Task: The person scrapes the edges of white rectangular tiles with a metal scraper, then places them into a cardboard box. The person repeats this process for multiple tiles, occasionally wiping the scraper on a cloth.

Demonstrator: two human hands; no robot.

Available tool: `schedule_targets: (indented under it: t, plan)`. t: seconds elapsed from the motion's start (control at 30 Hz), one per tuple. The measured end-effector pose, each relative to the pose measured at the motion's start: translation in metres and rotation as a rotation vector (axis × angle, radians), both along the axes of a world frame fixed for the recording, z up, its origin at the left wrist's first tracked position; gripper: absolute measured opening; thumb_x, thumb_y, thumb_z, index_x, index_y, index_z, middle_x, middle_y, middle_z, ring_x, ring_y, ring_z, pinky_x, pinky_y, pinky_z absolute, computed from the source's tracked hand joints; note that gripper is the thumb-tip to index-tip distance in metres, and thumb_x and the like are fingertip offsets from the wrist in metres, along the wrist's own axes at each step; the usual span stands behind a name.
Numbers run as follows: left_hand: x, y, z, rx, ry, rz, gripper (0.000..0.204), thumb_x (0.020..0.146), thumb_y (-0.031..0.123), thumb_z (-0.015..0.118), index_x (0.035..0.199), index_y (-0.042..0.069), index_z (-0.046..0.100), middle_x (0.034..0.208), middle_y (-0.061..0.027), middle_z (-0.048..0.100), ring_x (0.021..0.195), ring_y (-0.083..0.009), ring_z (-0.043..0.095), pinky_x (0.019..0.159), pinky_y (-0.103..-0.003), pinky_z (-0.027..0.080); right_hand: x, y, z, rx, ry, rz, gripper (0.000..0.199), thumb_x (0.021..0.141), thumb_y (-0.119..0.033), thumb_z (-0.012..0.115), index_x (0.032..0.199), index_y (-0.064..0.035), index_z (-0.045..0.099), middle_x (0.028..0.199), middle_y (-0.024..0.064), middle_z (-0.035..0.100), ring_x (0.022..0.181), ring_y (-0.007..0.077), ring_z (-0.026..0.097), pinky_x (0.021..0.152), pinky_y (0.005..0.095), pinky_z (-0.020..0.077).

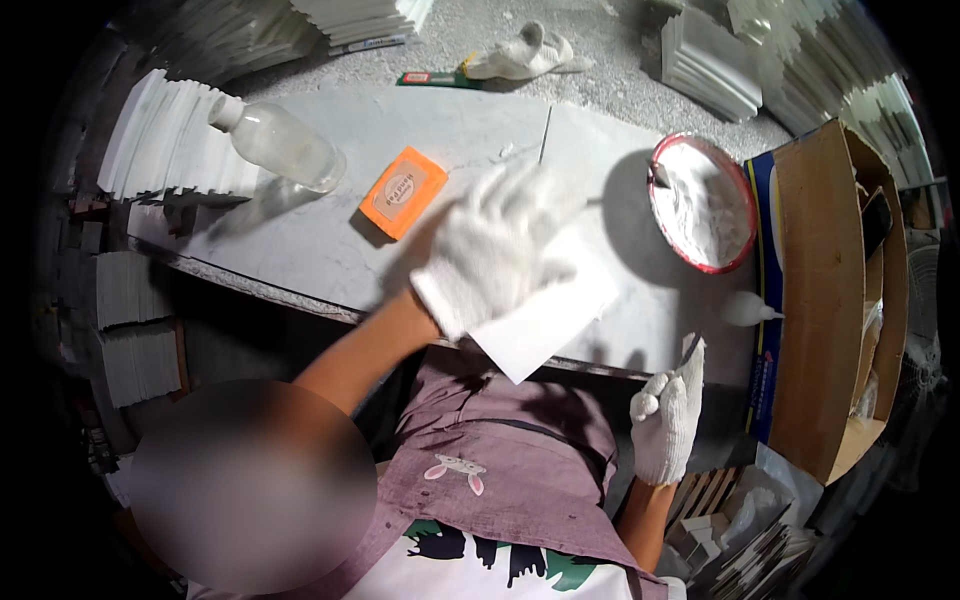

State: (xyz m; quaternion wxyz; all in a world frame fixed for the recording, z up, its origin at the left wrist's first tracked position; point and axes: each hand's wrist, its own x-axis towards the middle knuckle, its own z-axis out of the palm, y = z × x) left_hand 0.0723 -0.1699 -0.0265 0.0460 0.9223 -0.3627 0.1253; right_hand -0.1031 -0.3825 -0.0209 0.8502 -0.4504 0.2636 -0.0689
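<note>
My left hand (500,240), in a white knit glove, reaches over the bench with its fingers stretched out, slightly blurred. It is over a flat white piece (545,325), which juts past the bench's front edge. Whether palm and piece touch is hidden. My right hand (668,425), gloved too, is by the front edge with its fingers curled. A thin, pale, pointed shape (694,350) rises from it; I cannot make out whether that is a tool or a finger. Left of my left hand lies an orange hand pad (403,194).
A red-rimmed tub of white paste (705,205) stands at the right, beside a cardboard box (820,300) and a small white squeeze bottle (745,310). A clear bottle (285,147) lies near stacked white slabs (175,140) at left. Farther back are a glove (525,55) and a green-handled tool (435,79).
</note>
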Motion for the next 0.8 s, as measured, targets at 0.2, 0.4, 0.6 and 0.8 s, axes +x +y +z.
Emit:
schedule_targets:
  t: [0.2,0.4,0.6,0.8]
  plan:
    - [-0.122,-0.009,-0.015,-0.414,0.608,-0.547,0.046,0.081,0.041,0.06,0.119,0.014,0.059,0.128,-0.0086,0.053,0.119,-0.0267,0.048,0.105,-0.043,0.034,0.007,0.009,-0.007,0.051,0.05,0.13,0.06,0.09,-0.017,0.063,0.139,-0.0046,0.032,0.074,0.0027,0.05,0.062,0.0107,0.047,0.054,0.0231,0.0415]
    - [-0.134,0.025,-0.008,-0.786,0.636,-0.216,0.016,0.077,0.019,0.07,0.089,0.009,0.067,0.082,-0.0035,0.064,0.079,-0.0238,0.063,0.073,-0.037,0.05,0.0,0.012,-0.016,0.1,0.111,0.112,0.035,0.089,-0.016,0.064,0.118,-0.004,0.049,0.079,0.0055,0.054,0.066,0.0135,0.05,0.058,0.0254,0.0438]
    - [-0.158,0.067,-0.018,-0.726,1.128,0.265,0.032,0.086,0.031,0.065,0.069,0.005,0.062,0.061,-0.0074,0.058,0.058,-0.0234,0.059,0.056,-0.035,0.046,0.004,0.012,-0.02,0.185,0.097,0.05,0.029,0.089,-0.019,0.065,0.11,-0.0052,0.051,0.086,0.006,0.055,0.069,0.0148,0.051,0.06,0.0264,0.0445]
    - [-0.151,0.05,-0.008,-0.944,1.345,0.5,0.026,0.092,0.031,0.059,0.102,0.007,0.062,0.081,-0.0053,0.065,0.066,-0.0199,0.06,0.06,-0.032,0.048,0.001,0.011,-0.024,0.111,0.078,0.055,0.029,0.088,-0.02,0.066,0.109,-0.0076,0.052,0.102,0.0097,0.058,0.079,0.017,0.055,0.068,0.0289,0.0469]
